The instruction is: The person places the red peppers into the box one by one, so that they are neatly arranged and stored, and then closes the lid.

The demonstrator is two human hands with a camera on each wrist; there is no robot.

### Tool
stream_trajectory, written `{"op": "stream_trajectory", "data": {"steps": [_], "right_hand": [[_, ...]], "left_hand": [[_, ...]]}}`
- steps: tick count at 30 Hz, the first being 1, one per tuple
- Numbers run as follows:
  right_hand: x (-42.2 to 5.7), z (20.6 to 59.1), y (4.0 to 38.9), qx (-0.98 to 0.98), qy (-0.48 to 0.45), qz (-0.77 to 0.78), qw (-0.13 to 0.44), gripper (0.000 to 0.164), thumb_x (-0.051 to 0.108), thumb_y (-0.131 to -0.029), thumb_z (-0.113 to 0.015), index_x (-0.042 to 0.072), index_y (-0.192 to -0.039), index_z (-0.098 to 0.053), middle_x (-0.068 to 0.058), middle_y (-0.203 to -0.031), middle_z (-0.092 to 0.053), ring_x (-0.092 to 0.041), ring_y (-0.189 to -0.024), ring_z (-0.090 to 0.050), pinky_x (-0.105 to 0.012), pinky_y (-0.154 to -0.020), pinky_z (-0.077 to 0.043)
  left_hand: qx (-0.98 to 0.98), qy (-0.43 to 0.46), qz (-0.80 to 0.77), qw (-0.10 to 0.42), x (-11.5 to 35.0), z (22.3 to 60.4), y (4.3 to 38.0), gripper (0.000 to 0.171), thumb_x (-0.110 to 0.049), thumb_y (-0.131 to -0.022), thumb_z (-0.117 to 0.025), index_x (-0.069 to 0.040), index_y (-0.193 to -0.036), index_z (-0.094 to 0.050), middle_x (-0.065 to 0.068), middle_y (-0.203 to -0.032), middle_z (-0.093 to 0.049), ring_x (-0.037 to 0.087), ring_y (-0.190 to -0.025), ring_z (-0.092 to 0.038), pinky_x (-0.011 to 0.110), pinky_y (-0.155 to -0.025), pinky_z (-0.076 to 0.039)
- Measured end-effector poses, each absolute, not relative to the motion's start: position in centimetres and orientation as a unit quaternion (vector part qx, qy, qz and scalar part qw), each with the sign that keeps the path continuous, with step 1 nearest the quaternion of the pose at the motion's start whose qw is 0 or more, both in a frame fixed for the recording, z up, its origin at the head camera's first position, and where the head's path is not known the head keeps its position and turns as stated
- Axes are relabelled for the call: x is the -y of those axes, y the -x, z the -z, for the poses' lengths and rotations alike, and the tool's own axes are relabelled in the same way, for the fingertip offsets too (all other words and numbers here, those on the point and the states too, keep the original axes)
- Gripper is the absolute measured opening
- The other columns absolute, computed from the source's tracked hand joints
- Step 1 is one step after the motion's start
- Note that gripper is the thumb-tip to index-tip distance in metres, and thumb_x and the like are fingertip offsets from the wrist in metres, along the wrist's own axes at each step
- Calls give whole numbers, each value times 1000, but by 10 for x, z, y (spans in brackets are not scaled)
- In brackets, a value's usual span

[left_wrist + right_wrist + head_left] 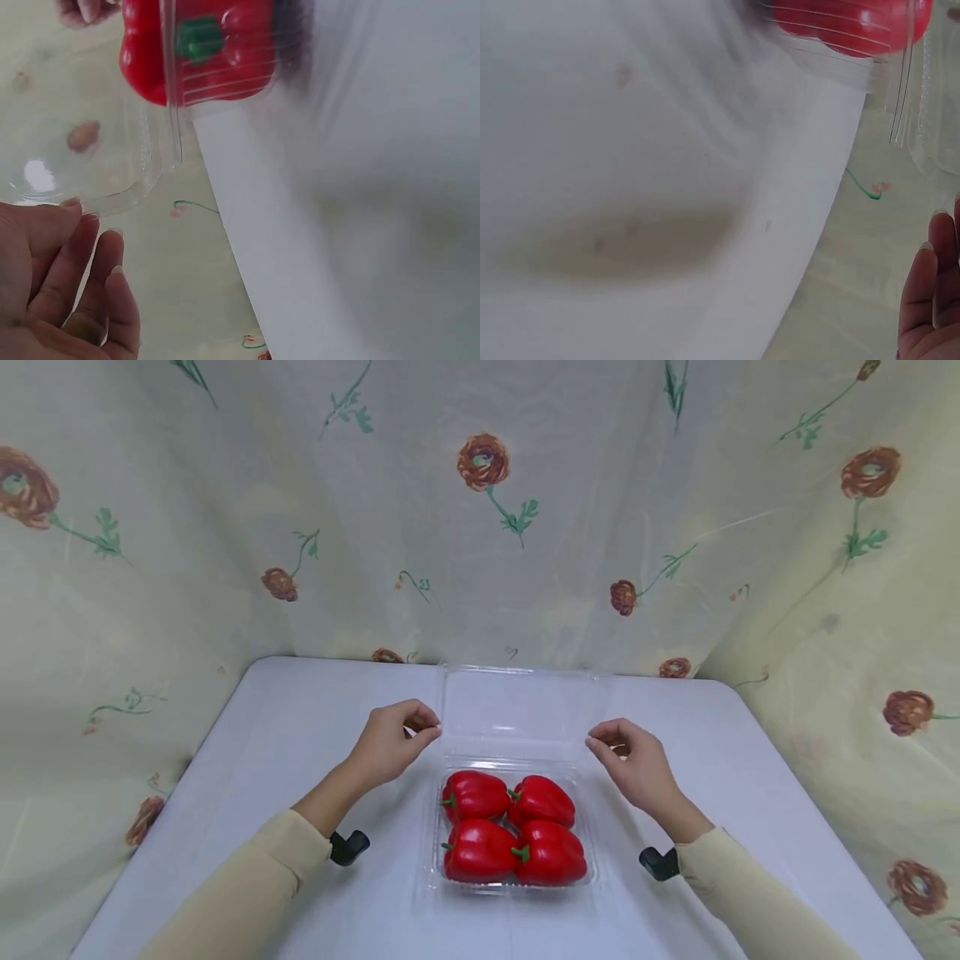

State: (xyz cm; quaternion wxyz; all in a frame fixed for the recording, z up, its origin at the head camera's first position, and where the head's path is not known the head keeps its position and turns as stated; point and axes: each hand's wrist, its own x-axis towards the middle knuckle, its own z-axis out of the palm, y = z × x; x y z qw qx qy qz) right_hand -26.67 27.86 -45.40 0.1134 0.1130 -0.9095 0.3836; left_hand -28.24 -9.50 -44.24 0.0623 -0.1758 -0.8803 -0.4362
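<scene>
A clear plastic clamshell box (435, 860) sits on the table with its hinged lid (517, 710) raised at the far side. Several red bell peppers (480, 852) with green stems lie in the base in two rows. My left hand (393, 739) pinches the left edge of the lid between thumb and forefinger; in the left wrist view, the fingertips meet at the lid's rim (124, 199). At the lid's right edge, my right hand (636, 766) has thumb and forefinger closed together on the rim. Only some of its fingers (919, 292) appear in the right wrist view.
A white table (337, 693) with rounded far corners carries the box. Floral cloth (555, 527) hangs behind it and along both sides. Dark wrist cameras (348, 847) protrude from the cuffs near the box's sides.
</scene>
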Motion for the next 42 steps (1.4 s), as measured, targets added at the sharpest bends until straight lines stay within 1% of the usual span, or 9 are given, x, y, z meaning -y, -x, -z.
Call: {"op": "stream_trajectory", "data": {"steps": [2,4,7,10,15,22,31,37,42], "right_hand": [[-281,454,258,912,-137,-366,124,15,21,-94,-70,14,-107,-66,1,-101,-68,-16,-90,-62,-21,-78,-52],[-282,454,249,914,-161,-347,134,14,15,-92,-72,16,-105,-67,3,-99,-68,-15,-89,-62,-27,-77,-55],[-285,456,236,918,-192,-310,152,20,9,-87,-76,16,-104,-67,4,-99,-69,-15,-89,-63,-37,-77,-58],[-286,458,225,923,-214,-277,159,28,6,-84,-78,16,-107,-67,2,-104,-67,-16,-94,-63,-44,-78,-58],[-287,466,214,926,-233,-252,154,30,7,-82,-81,16,-108,-69,3,-111,-65,-16,-103,-60,-40,-80,-58],[-287,479,210,914,-274,-240,180,28,4,-78,-82,14,-102,-72,3,-108,-65,-15,-103,-60,-39,-84,-56],[-290,489,203,910,-299,-224,182,19,3,-81,-76,13,-97,-73,2,-107,-64,-14,-101,-58,-37,-83,-55],[-291,487,202,904,-301,-223,205,19,3,-80,-73,12,-96,-73,0,-107,-64,-16,-102,-58,-26,-88,-49],[-291,485,199,903,-299,-223,212,18,3,-80,-72,11,-95,-73,-1,-105,-65,-16,-101,-58,-21,-90,-45]], "left_hand": [[881,193,426,69,97,443,274,9,-19,-91,-73,-15,-99,-70,-8,-92,-69,11,-87,-63,31,-77,-55],[883,209,413,78,100,445,267,8,-17,-90,-75,-15,-97,-72,-9,-91,-70,10,-88,-63,34,-78,-55],[885,230,393,96,104,448,254,8,-13,-88,-77,-16,-95,-75,-9,-91,-71,11,-89,-64,38,-78,-55],[889,247,368,113,106,451,244,12,-9,-85,-78,-17,-94,-76,-8,-94,-72,11,-91,-64,37,-79,-56],[898,260,331,125,108,460,233,16,-6,-81,-81,-18,-92,-77,-7,-99,-71,11,-96,-64,32,-83,-56],[901,261,325,124,108,467,223,14,-5,-79,-83,-14,-89,-78,-2,-100,-70,16,-98,-63,35,-85,-56],[906,259,318,104,111,477,217,14,-2,-82,-78,-13,-92,-78,5,-107,-68,21,-103,-62,37,-89,-54],[892,246,369,91,112,476,213,13,-6,-86,-73,-13,-97,-77,4,-112,-67,19,-106,-61,37,-82,-56],[879,220,422,34,115,471,198,8,-19,-86,-76,-26,-90,-74,1,-115,-66,14,-106,-59,36,-78,-54]]}}
